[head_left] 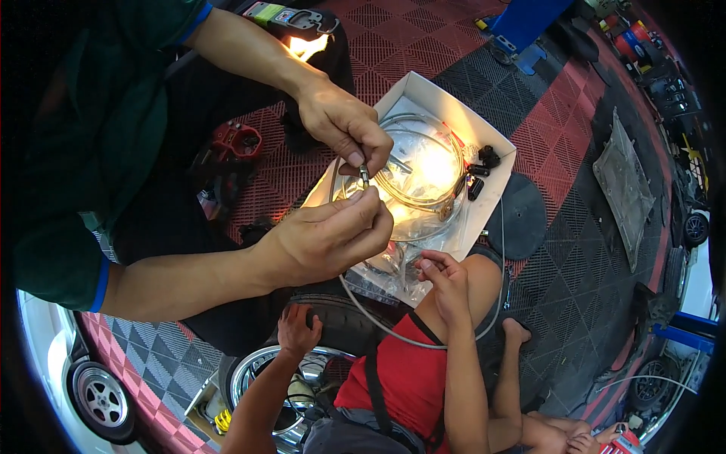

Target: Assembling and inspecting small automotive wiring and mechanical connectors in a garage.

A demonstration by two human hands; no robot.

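My left hand (pixel 299 330) rests on the black sidewall of a tyre (pixel 333 304), its fingers loosely bent and holding nothing. My right hand (pixel 446 281) is raised near my knee, beside the near corner of a white cardboard box (pixel 488 181). Its thumb and fingers are pinched together; what is between them, if anything, is too small to tell. A grey hose (pixel 386 328) loops out of the box and passes by my right forearm. Above, a co-worker's two hands (pixel 340 125) hold a small metal fitting (pixel 364 177) between the fingertips.
The box holds coiled hoses (pixel 423 198), plastic bags and small black parts (pixel 476 181). Beside it lies a black round disc (pixel 520 219). A red tool or case (pixel 240 141) sits on the tiled floor. A flat grey panel (pixel 624 189) lies right; another person's hands (pixel 582 443) show lower right.
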